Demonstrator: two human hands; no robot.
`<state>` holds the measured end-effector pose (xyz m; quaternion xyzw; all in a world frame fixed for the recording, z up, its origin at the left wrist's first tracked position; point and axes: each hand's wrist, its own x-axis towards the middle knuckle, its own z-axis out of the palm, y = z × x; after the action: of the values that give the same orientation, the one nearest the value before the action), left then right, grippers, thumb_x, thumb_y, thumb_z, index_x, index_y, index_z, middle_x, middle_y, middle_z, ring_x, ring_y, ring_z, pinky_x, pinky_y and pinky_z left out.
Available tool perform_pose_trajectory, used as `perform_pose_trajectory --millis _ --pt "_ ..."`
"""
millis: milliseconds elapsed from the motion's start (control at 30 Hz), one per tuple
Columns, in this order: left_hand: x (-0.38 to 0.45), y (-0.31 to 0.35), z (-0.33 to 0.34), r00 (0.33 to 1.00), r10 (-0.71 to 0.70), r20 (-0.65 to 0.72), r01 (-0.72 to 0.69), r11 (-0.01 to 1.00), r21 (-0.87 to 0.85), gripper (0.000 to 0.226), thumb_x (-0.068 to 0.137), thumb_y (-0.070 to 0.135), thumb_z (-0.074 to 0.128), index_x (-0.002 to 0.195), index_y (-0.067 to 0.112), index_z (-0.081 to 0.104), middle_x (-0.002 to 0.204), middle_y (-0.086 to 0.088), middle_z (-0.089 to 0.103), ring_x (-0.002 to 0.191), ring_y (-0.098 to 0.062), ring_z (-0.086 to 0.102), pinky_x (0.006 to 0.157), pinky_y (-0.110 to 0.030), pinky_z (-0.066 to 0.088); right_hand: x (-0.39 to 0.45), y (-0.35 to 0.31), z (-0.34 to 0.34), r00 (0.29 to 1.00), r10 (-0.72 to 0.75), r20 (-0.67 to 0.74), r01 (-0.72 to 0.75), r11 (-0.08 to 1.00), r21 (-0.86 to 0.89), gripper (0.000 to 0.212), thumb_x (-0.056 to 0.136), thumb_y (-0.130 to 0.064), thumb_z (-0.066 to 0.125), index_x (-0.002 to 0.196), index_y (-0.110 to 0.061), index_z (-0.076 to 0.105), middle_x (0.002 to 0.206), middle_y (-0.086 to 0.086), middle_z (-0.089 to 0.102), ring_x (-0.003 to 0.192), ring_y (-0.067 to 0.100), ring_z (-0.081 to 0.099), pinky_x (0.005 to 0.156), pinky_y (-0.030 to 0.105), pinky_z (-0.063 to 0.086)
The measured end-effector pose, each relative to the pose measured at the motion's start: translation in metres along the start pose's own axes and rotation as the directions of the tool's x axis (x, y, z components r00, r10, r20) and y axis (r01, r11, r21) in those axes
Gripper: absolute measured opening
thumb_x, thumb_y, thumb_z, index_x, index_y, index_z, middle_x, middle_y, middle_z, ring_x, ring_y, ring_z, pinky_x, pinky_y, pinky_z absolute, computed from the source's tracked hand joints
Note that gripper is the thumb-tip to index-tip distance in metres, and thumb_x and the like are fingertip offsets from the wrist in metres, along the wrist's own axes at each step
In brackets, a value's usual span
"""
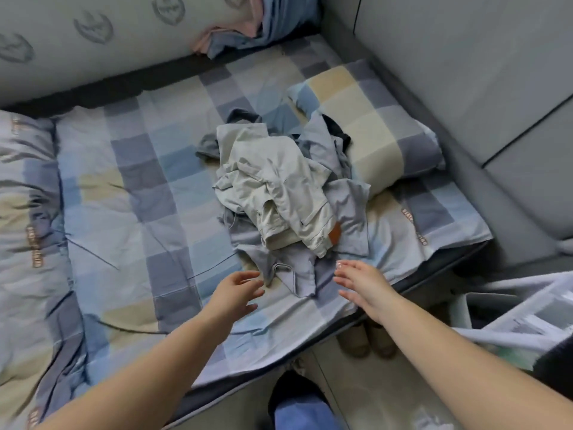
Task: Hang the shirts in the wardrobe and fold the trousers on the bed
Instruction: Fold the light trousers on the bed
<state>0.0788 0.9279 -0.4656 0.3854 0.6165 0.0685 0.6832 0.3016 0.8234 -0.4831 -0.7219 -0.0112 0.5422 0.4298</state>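
Observation:
A heap of crumpled clothes lies in the middle of the bed [130,187], which has a blue, grey and cream checked sheet. On top are pale beige trousers [279,187] with a brown patch at the waistband. Light blue garments [291,271] spread out beneath and in front, and darker grey pieces show behind. My left hand [237,290] hovers just left of the blue garment's near edge, fingers relaxed and holding nothing. My right hand [361,282] reaches in from the right with straight fingers, close to the heap's front and apart from it.
A checked pillow [372,119] lies right of the heap against the grey padded headboard [465,72]. A rolled duvet [28,212] fills the left side. Pink and blue fabric [245,29] is bunched at the far wall. A white rack [521,318] and slippers [369,339] stand on the floor at right.

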Motion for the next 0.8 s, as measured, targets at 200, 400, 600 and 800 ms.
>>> perform_pose_trajectory --millis 200,400,600,800 --pt "0.112 -0.002 0.048 0.999 -0.031 0.014 0.029 0.991 0.128 0.012 0.093 0.017 0.06 0.105 0.018 0.061 0.106 -0.005 0.067 0.091 -0.014 0.065 0.076 -0.027 0.052 0.104 0.025 -0.005 0.991 0.124 -0.041 -0.122 0.992 0.042 0.013 0.093 -0.019 0.058 0.105 -0.018 0.062 0.1 0.002 0.066 0.093 0.012 0.063 0.078 0.028 0.052" --pt "0.224 -0.043 0.096 0.999 0.002 0.052 -0.014 0.973 0.232 0.012 0.092 0.016 0.061 0.101 0.023 0.066 0.101 0.0 0.069 0.094 -0.012 0.065 0.075 -0.025 0.051 0.212 0.071 0.0 0.977 0.205 -0.05 -0.196 0.97 0.146 0.037 0.094 -0.018 0.057 0.13 -0.014 0.051 0.106 0.0 0.059 0.104 0.014 0.056 0.088 0.03 0.046" --pt "0.302 -0.076 0.135 0.983 0.084 0.162 -0.123 0.962 0.243 0.042 0.092 0.006 0.056 0.112 0.042 0.058 0.112 0.021 0.056 0.106 0.002 0.055 0.096 -0.03 0.047 0.293 0.11 0.008 0.975 0.223 -0.011 -0.21 0.932 0.295 0.052 0.095 -0.022 0.056 0.143 -0.016 0.038 0.127 0.003 0.055 0.117 0.015 0.051 0.092 0.031 0.043" --pt "0.325 -0.072 0.149 0.948 0.104 0.301 -0.188 0.946 0.264 0.069 0.089 -0.01 0.044 0.138 0.039 0.042 0.124 0.01 0.054 0.117 -0.005 0.054 0.087 -0.018 0.049 0.307 0.111 0.023 0.988 0.141 0.064 -0.154 0.85 0.503 0.013 0.096 -0.014 0.053 0.1 -0.018 0.064 0.091 -0.003 0.069 0.087 0.008 0.063 0.089 0.029 0.047"
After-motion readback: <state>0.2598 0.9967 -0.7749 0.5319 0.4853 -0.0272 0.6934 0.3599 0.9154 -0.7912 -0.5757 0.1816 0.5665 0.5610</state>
